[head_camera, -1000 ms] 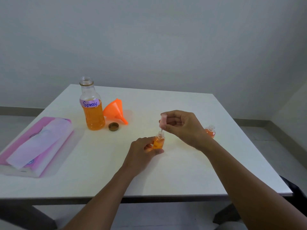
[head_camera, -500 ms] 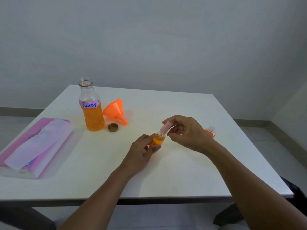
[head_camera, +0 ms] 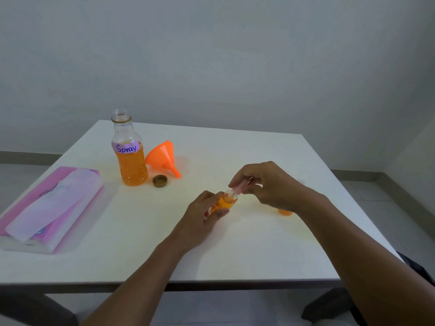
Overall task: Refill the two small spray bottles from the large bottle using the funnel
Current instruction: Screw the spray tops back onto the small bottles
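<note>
Spillage threatens if pink cap [head_camera: 238,188] seats crooked: left hand [head_camera: 202,221] grips the tilted, filled spray bottle [head_camera: 223,203], right hand [head_camera: 270,185] pinches the cap.

The large bottle [head_camera: 129,152] has a purple paper label [head_camera: 126,147] around its upper part, and on it the handwritten word "Spray." stands in blue ink. The print on the pink packet [head_camera: 50,205] is too blurred to read.

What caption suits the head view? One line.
Left hand grips small spray bottle; right hand pinches pink sprayer top at its neck.
</note>
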`<state>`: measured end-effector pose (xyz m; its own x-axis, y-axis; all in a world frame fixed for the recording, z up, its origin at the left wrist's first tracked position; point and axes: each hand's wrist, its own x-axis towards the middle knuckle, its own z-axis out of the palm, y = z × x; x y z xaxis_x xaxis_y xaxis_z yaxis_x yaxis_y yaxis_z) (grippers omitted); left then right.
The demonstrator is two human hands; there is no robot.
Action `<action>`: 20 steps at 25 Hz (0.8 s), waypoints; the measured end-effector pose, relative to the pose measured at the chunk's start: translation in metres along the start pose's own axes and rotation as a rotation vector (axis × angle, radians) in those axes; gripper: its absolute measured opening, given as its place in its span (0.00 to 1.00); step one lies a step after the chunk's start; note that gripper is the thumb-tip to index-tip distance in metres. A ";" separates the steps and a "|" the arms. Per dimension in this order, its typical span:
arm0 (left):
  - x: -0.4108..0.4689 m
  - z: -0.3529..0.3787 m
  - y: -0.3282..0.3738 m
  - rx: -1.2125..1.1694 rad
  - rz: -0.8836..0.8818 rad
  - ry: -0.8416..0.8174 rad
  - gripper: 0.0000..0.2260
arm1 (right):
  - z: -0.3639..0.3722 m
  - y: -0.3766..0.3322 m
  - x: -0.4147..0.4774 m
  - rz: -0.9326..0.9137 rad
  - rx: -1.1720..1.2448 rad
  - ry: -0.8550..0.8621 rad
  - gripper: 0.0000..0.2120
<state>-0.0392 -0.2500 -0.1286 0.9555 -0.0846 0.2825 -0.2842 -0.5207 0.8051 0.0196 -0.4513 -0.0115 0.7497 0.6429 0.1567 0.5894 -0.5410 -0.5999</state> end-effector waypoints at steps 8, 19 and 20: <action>-0.002 0.002 0.000 0.041 -0.002 -0.013 0.20 | 0.005 -0.001 0.009 0.164 -0.255 0.054 0.20; -0.001 0.002 -0.004 -0.010 -0.018 -0.012 0.23 | 0.015 0.011 -0.010 0.130 0.145 0.179 0.19; -0.001 0.003 -0.004 -0.001 -0.019 -0.011 0.23 | 0.013 0.010 -0.010 0.139 0.119 0.165 0.23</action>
<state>-0.0387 -0.2500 -0.1336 0.9617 -0.0842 0.2609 -0.2656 -0.5217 0.8108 0.0141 -0.4567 -0.0290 0.8657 0.4647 0.1862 0.4451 -0.5443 -0.7111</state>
